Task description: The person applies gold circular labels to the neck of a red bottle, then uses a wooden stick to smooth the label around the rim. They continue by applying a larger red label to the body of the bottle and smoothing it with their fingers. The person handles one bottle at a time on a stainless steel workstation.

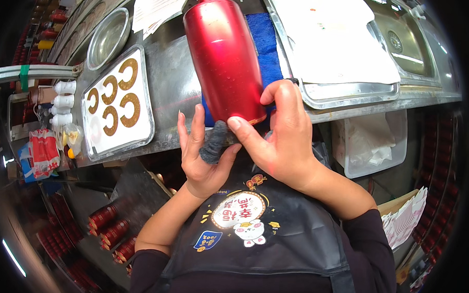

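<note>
A large glossy red bottle (222, 48) with a dark neck lies on its side, its base toward me, over a blue cloth (264, 41) on the metal worktop. My right hand (284, 135) grips the base end, thumb on the bottom rim and bent index finger against the side. Close to the base on the left is my left hand (205, 163), with a dark grey cloth (213, 144) over its fingers and near its thumb. Two of its fingers stretch up free of the cloth. Whether the cloth touches the bottle is hard to make out.
Left on the worktop, a tray (151, 110) holds several gold C-shaped pieces; a steel bowl (110, 39) sits beyond. At right are a white-covered tray (350, 96) and a sink (403, 39). Beneath stands a plastic bin (400, 134). Small white bottles (64, 102) and red bottles (112, 232) are at left.
</note>
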Available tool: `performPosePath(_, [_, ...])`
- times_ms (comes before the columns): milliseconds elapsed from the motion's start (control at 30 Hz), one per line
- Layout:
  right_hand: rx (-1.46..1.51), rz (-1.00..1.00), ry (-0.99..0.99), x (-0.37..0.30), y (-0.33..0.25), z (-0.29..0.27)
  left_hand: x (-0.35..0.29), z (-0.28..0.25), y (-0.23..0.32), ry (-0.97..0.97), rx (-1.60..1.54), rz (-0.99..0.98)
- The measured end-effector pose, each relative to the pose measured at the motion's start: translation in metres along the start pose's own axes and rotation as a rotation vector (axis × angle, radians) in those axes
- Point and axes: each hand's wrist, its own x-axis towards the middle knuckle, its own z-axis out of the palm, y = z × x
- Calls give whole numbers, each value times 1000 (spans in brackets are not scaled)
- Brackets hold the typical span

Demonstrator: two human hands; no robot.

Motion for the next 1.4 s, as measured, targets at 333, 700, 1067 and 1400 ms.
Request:
performPosePath(333, [189, 167, -107, -6, 1, -13, 5, -5, 2, -63, 34, 27])
performPosePath(700, [28, 66, -62, -6, -4, -6, 6, -7, 3, -87, 71, 9])
performPosePath(1067, [32, 57, -32, -6, 2, -4, 10, -9, 4, -59, 90, 37])
performPosePath(1400, [208, 125, -72, -9, 6, -9, 10, -11, 4, -75, 97, 36])
